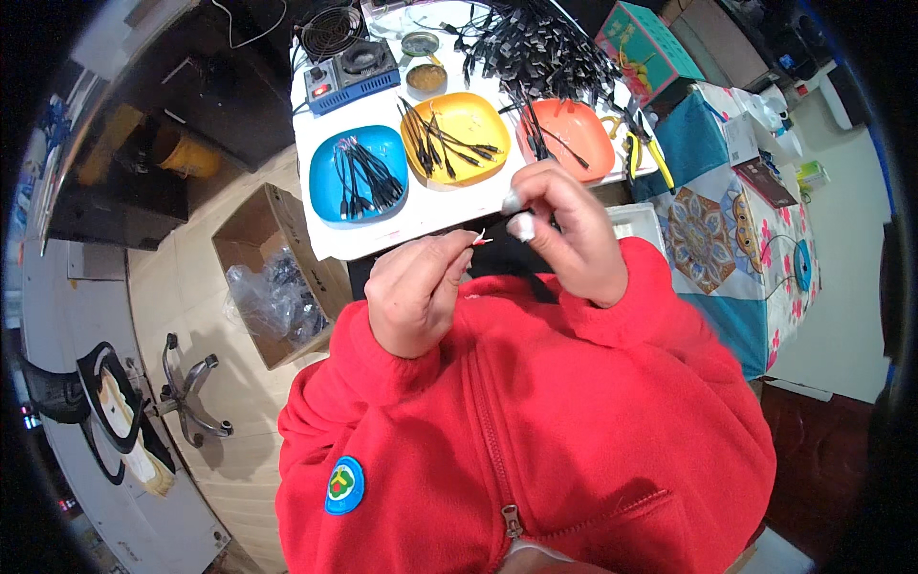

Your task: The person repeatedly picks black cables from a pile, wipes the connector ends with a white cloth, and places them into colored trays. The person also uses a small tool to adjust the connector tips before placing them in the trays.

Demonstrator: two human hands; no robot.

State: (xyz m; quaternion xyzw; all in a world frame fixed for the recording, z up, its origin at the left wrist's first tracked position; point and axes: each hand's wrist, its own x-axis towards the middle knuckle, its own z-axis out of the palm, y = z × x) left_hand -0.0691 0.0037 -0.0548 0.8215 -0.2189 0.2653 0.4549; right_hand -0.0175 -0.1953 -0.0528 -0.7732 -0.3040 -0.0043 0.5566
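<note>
My left hand point(413, 292) pinches a thin cable whose stripped end point(484, 239), with red and white wires, pokes out past the fingertips. Close by on its right is my right hand point(579, 234), thumb and forefinger curled together, both tips covered in something whitish grey. Whatever dark bit lies between those two fingers is too small to make out. Beyond my hands stand a blue tray point(330, 206) of short black cables with bared ends, a yellow tray point(492, 120) with several black cables, and an orange tray point(593, 143) with a few more.
Behind the trays sit a blue soldering station point(352, 86), a round tin point(426, 78) of brownish material and a heap of black cables point(545, 48). Yellow-handled pliers point(655, 153) lie at the table's right. On the floor at left are a cardboard box point(263, 225) and a chair base point(186, 392).
</note>
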